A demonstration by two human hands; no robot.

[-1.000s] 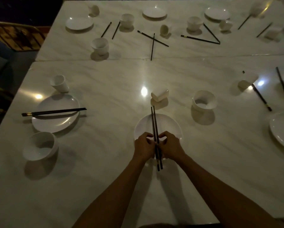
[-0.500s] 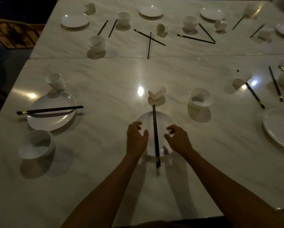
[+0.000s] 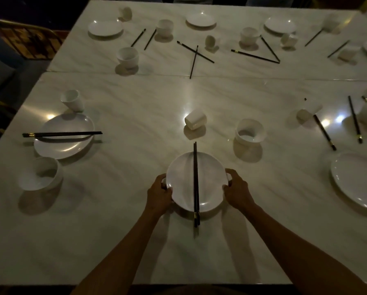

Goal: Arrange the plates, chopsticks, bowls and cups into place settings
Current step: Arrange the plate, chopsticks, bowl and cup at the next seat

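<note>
A white plate (image 3: pixel 182 184) sits in front of me on the marble table (image 3: pixel 135 241). A pair of dark chopsticks (image 3: pixel 195 179) lies across its middle, pointing away from me. My left hand (image 3: pixel 159 193) grips the plate's left rim and my right hand (image 3: pixel 236 189) grips its right rim. Beyond the plate a white cup (image 3: pixel 195 119) lies on its side. A white bowl (image 3: pixel 250 131) stands to the right of that cup.
At the left lie a plate (image 3: pixel 63 145) with chopsticks (image 3: pixel 62 134) across it, a bowl (image 3: pixel 41 173) and a cup (image 3: pixel 72 100). Another plate (image 3: pixel 357 180) and loose chopsticks (image 3: pixel 325 133) are at the right. Several plates, bowls, cups and chopsticks are scattered on the far table.
Both hands let go of the chopsticks, leaving them on the plate, then spread apart and closed on the plate's left and right rims.
</note>
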